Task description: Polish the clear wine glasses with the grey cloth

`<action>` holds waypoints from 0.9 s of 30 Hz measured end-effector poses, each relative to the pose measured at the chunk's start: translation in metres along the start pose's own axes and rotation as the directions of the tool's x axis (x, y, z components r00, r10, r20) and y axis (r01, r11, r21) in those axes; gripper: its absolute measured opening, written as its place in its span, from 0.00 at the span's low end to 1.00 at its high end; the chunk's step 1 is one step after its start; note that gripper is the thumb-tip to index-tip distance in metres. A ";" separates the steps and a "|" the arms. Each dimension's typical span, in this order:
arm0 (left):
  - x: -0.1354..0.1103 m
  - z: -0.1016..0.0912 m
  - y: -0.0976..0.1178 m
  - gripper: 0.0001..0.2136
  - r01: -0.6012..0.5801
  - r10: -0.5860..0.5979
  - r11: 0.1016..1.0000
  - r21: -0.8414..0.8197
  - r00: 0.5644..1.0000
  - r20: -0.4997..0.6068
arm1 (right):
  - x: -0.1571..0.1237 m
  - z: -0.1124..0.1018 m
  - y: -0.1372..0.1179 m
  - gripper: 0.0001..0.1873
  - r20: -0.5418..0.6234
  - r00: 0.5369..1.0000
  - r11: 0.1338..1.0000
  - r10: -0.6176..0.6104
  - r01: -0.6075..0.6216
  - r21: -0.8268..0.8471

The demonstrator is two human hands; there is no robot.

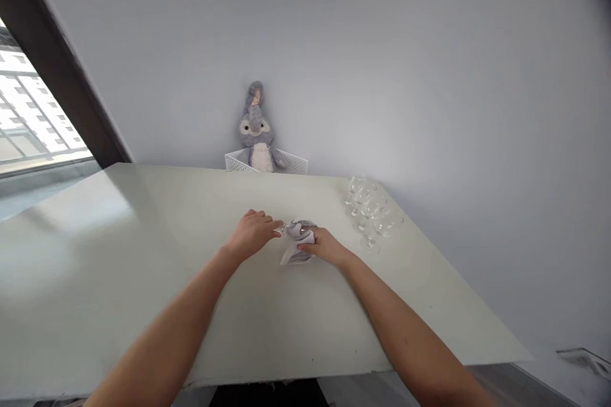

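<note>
My left hand (252, 232) and my right hand (325, 245) meet over the middle of the white table (143, 248). The right hand is closed on a small grey-white cloth (296, 247) that hangs down onto the tabletop. A clear glass (292, 226) lies between the hands, partly wrapped by the cloth. The left hand's fingers pinch the glass at its left end. Much of the glass is hidden by the cloth and fingers.
Several clear stemmed glasses (370, 211) stand in a cluster at the right of the table. A grey plush toy (258, 130) sits in a white perforated basket (291, 164) behind the far edge, against the wall. A window (28, 114) is at the left.
</note>
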State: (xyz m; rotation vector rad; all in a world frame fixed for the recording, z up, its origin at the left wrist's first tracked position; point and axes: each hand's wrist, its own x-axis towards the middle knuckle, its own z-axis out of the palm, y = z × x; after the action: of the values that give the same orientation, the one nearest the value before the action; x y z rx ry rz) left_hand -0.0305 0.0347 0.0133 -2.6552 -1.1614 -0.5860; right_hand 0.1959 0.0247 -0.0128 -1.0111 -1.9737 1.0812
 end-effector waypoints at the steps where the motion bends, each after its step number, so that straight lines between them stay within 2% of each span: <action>1: 0.000 0.000 -0.001 0.11 0.018 -0.018 1.000 -0.006 1.000 -0.005 | 0.001 -0.003 0.001 0.08 -0.006 0.999 0.996 -0.040 0.039 -0.081; 3: -0.001 0.001 -0.003 0.11 0.065 -0.065 0.998 0.009 0.998 -0.015 | 0.003 -0.007 0.005 0.11 -0.044 0.995 0.974 -0.089 0.078 -0.212; 6: -0.002 0.003 -0.007 0.11 0.162 -0.161 0.984 0.074 0.987 -0.013 | 0.004 -0.010 0.010 0.19 -0.175 0.978 0.947 -0.116 0.056 -0.317; 10: -0.005 0.006 -0.016 0.12 0.309 -0.307 0.941 0.140 0.951 -0.042 | 0.000 -0.008 0.005 0.20 -0.382 0.906 0.919 -0.181 0.018 -0.393; 12: -0.005 0.006 -0.017 0.12 0.323 -0.318 0.935 0.149 0.946 -0.059 | -0.003 -0.003 -0.005 0.18 -0.338 0.909 0.874 -0.244 0.056 -0.482; 14: -0.005 0.005 -0.013 0.10 0.270 -0.262 0.952 0.145 0.962 -0.075 | -0.006 0.005 -0.018 0.19 -0.195 0.935 0.801 -0.297 0.133 -0.583; 16: -0.003 0.005 -0.005 0.10 0.149 -0.140 0.980 0.130 0.987 -0.079 | -0.008 0.014 -0.028 0.20 -0.084 0.941 0.737 -0.327 0.198 -0.646; 18: -0.001 0.004 0.006 0.12 -0.006 0.014 0.993 0.114 0.998 -0.066 | -0.008 0.018 -0.034 0.20 -0.093 0.938 0.725 -0.334 0.193 -0.661; 19: 0.000 0.004 0.012 0.13 -0.079 0.085 0.992 0.101 0.995 -0.059 | -0.008 0.018 -0.035 0.19 -0.121 0.940 0.745 -0.318 0.170 -0.645; 22: 0.001 0.005 0.024 0.13 -0.206 0.207 0.978 0.018 0.977 -0.056 | -0.005 0.007 -0.028 0.15 -0.175 0.974 0.898 -0.142 0.053 -0.436; 24: 0.001 0.006 0.027 0.13 -0.205 0.202 0.978 -0.040 0.977 -0.073 | -0.003 -0.004 -0.020 0.14 -0.117 0.992 0.991 0.055 -0.068 -0.115; 25: 0.001 0.006 0.028 0.12 -0.187 0.182 0.981 -0.054 0.980 -0.084 | -0.002 -0.008 -0.016 0.15 -0.076 0.986 0.987 0.147 -0.141 0.083; 26: 0.001 0.007 0.028 0.12 -0.160 0.154 0.986 -0.056 0.983 -0.096 | -0.001 -0.011 -0.013 0.15 -0.046 0.973 0.937 0.225 -0.203 0.284; 27: 0.001 0.007 0.028 0.11 -0.129 0.123 0.990 -0.049 0.986 -0.108 | 0.001 -0.011 -0.010 0.15 -0.033 0.957 0.851 0.288 -0.240 0.467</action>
State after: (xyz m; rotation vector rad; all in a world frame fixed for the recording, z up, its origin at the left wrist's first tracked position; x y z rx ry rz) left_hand -0.0069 0.0188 0.0069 -2.6835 -0.9540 -0.7357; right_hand 0.2015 0.0259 0.0014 -1.0635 -1.4172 1.5272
